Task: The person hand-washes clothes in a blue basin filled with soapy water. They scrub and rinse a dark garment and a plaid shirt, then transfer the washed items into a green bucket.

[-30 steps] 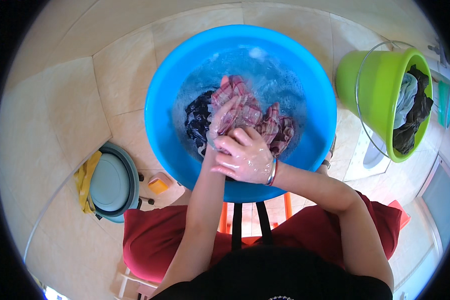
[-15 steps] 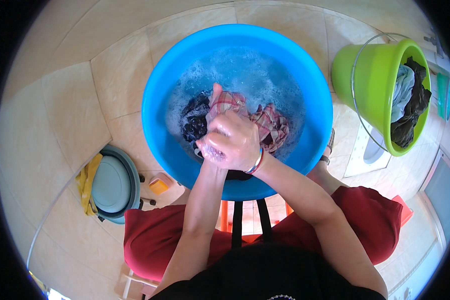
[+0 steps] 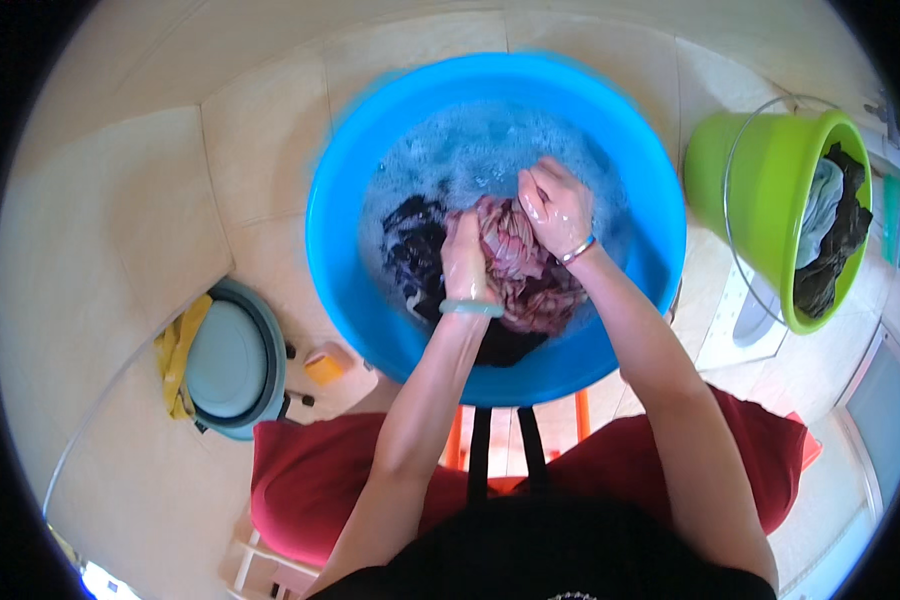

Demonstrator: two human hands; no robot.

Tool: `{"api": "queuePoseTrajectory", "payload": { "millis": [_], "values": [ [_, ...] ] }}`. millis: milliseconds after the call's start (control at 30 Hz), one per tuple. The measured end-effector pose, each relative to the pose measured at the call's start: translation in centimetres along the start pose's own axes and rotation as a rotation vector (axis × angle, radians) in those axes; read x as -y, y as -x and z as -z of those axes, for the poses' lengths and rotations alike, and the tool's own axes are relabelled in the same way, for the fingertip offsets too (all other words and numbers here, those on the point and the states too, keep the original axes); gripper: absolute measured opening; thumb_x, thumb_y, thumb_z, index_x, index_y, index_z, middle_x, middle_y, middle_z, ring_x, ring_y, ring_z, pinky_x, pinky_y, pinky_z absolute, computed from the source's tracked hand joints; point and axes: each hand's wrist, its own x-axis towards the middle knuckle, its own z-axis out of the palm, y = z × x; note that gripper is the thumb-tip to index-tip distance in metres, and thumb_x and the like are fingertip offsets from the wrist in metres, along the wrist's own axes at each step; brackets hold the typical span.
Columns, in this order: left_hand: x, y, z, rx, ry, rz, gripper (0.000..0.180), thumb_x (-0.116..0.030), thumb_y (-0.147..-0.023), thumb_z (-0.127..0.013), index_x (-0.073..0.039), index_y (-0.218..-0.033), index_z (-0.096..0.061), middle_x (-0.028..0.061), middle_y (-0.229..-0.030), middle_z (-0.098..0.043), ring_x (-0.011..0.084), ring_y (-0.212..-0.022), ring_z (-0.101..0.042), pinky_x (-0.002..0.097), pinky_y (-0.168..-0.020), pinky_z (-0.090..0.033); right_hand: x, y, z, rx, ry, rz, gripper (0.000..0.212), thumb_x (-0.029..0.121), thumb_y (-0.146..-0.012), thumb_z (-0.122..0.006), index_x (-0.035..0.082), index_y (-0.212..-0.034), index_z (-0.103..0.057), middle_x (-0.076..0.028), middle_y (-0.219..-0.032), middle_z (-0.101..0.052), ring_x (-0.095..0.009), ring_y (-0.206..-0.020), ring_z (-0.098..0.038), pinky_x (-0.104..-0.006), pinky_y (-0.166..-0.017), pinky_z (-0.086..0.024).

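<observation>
A wet, red-and-white plaid garment lies bunched in soapy water inside a large blue basin. My left hand, with a pale green bangle at the wrist, is closed on the garment's left side. My right hand is curled into a fist at its upper right edge, gripping the cloth; the fingers partly hide what they hold. Lather coats both hands. Left of the plaid garment a dark, soaked piece of clothing floats, and some black cloth rests against the basin's near side.
At the right stands a lime-green bucket with a wire handle and grey and black clothes inside. On the left are a grey-green folded basin with a yellow cloth and a small orange-and-clear container. Tiled floor surrounds the basin.
My hands, earlier pressed together over the plaid garment, have come apart, the right moving up and right. The garment is now bunched between them. The whole view has shifted slightly.
</observation>
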Motion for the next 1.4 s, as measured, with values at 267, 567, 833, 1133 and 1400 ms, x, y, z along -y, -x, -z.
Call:
{"api": "queuePoseTrajectory", "payload": {
  "millis": [267,567,833,1133,1400],
  "values": [
    [1.4,-6.8,4.9,0.185,-0.441,-0.452,0.042,-0.005,-0.092,-0.054,-0.012,-0.133,-0.052,0.0086,-0.137,-0.050,0.0211,-0.126,-0.047,0.0332,-0.105,-0.036,-2.4,3.2,-0.6,0.194,0.532,0.200,0.052,0.028,-0.087,-0.061,0.032,-0.137,-0.045,-0.008,-0.129,-0.046,-0.035,-0.103,-0.052,-0.0578,-0.080,-0.044],
    [2.8,-15.6,9.1,0.177,-1.347,-0.232,0.031,-0.015,-0.090,-0.060,-0.004,-0.119,-0.060,0.0127,-0.118,-0.063,0.0268,-0.113,-0.057,0.0369,-0.097,-0.043,-6.5,1.1,-6.0,0.530,0.456,-0.289,0.030,0.033,-0.091,-0.051,0.021,-0.119,-0.055,-0.020,-0.101,-0.060,-0.039,-0.087,-0.064,-0.0515,-0.071,-0.052],
    [-1.2,-8.6,4.3,0.369,0.051,0.258,0.039,-0.026,-0.098,-0.047,-0.004,-0.130,-0.049,0.0120,-0.126,-0.056,0.0236,-0.115,-0.054,0.0402,-0.100,-0.043,5.4,3.6,-2.0,0.283,0.162,0.437,0.015,0.030,-0.077,-0.070,0.017,-0.084,-0.064,-0.003,-0.091,-0.052,-0.020,-0.088,-0.055,-0.0316,-0.065,-0.052],
    [-0.5,1.2,5.0,0.649,0.244,0.144,0.026,-0.014,-0.097,-0.046,-0.005,-0.122,-0.046,0.0072,-0.119,-0.051,0.0156,-0.106,-0.051,0.0328,-0.093,-0.042,14.6,6.6,4.0,0.210,0.069,0.579,0.015,0.029,-0.069,-0.068,0.017,-0.073,-0.060,0.000,-0.095,-0.051,-0.018,-0.086,-0.051,-0.0296,-0.064,-0.044],
    [-0.6,1.1,4.8,0.507,0.177,0.112,0.010,-0.018,-0.098,-0.048,-0.010,-0.104,-0.048,0.0025,-0.097,-0.048,0.0122,-0.088,-0.049,0.0299,-0.078,-0.041,16.0,5.7,3.9,-0.098,-0.068,0.475,0.023,0.025,-0.063,-0.079,0.016,-0.065,-0.058,0.001,-0.079,-0.052,-0.017,-0.065,-0.053,-0.0294,-0.049,-0.045]
  ]
}}
